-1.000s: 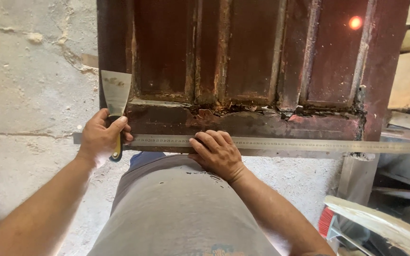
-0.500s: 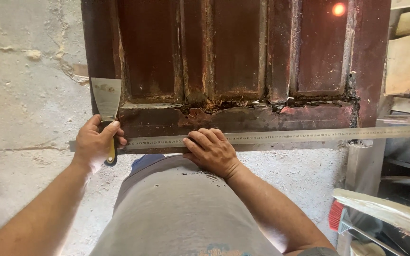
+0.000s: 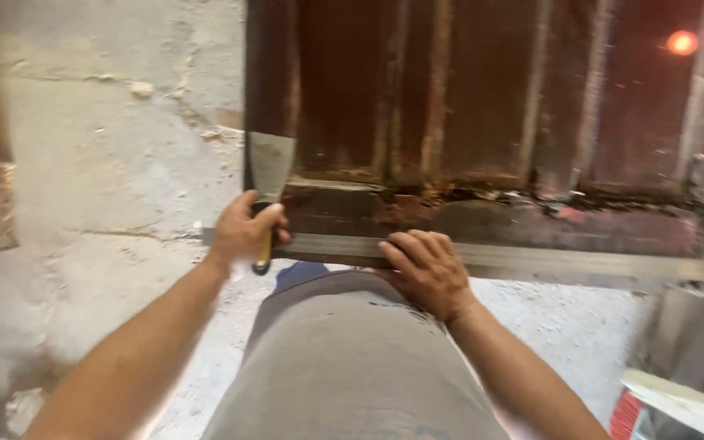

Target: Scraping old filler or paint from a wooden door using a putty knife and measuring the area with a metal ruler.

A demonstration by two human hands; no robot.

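Two hands: left hand (image 3: 242, 232) grips one putty knife (image 3: 269, 175); right hand (image 3: 424, 269) presses flat on one metal straightedge (image 3: 547, 262) against one rusty door (image 3: 482, 106).

You see a rough grey wall (image 3: 107, 163) left of the door. A red light spot (image 3: 683, 42) glows up high on the door's right. A white board (image 3: 682, 403) lies low, under the door's right end.

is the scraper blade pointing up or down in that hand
Up: the left hand grips the yellow handle low, and the scraper blade rises above the fist against the door.
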